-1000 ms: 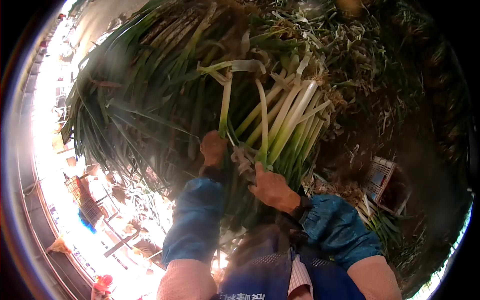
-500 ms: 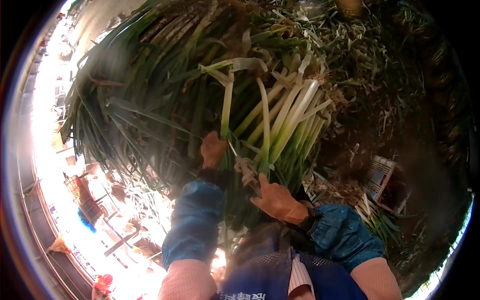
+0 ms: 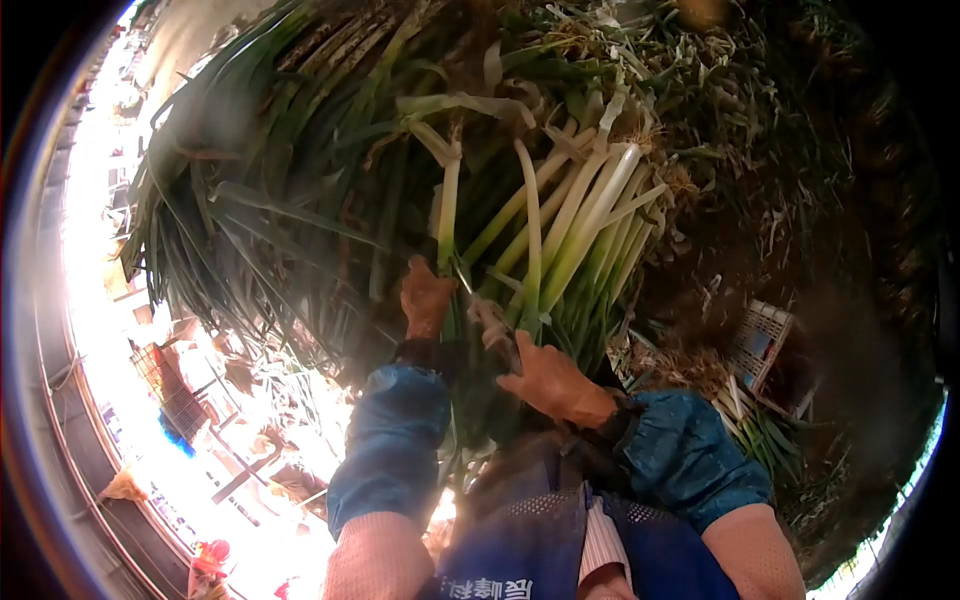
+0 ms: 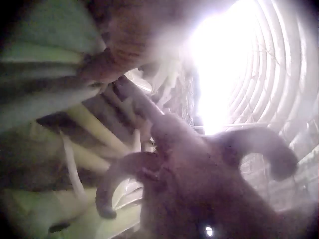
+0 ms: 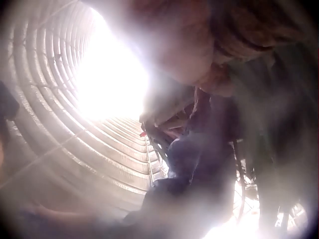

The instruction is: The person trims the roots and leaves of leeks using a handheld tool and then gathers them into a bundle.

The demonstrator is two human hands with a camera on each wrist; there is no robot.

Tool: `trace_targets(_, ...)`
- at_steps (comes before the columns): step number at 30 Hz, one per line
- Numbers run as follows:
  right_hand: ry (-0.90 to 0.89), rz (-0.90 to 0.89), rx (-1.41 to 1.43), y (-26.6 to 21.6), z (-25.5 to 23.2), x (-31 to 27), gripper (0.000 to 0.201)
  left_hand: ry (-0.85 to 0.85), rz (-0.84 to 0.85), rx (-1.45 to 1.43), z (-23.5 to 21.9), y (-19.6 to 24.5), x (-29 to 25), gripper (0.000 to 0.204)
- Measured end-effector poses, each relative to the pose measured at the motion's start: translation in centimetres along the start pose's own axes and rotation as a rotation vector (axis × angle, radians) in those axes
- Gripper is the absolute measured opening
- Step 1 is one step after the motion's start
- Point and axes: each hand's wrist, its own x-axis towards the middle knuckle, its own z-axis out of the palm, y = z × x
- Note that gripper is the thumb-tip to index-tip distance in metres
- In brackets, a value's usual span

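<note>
In the head view my left hand point(image 3: 427, 300) grips a leek point(image 3: 449, 205) low on its stalk; the pale end points up and away. My right hand point(image 3: 558, 385) is lower and to the right, its thumb and forefinger at the base of a second leek point(image 3: 530, 220) with a curved stalk. A slim metal tool with a rough, brownish body point(image 3: 490, 325) lies between the hands. In the left wrist view a dark two-horned piece point(image 4: 199, 169) stands below my fingers point(image 4: 107, 64). In the right wrist view my fingers point(image 5: 219, 79) are beside blurred green leaves point(image 5: 279, 114).
More white-stemmed leeks point(image 3: 600, 215) lie right of the curved one. Long green leaves point(image 3: 280, 200) pile up on the left. Loose peelings point(image 3: 690, 90) cover the upper right. A plastic crate point(image 3: 762, 345) stands at the right, with a small bunch of leeks point(image 3: 755, 430) near it.
My right hand has shifted slightly down and right from its place a second ago, and more of the tool shows between the hands. The left hand has hardly moved.
</note>
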Motion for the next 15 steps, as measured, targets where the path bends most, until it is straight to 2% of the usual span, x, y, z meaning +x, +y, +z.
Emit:
trace_targets(3,0.074,-0.06,0.029,0.1,-0.6,1.4,0.065,-0.03,-0.019,-0.06,-0.4,0.0,-0.6,0.053)
trace_targets(6,-0.025,-0.061,0.08,0.6,0.2,-0.4,0.061,0.006,-0.067,-0.049,-0.8,1.2,-1.2,0.052)
trace_targets(15,-0.002,-0.083,0.125,0.0,-0.6,-0.2,0.048,0.003,-0.106,0.002,-0.8,1.1,-1.8,0.054)
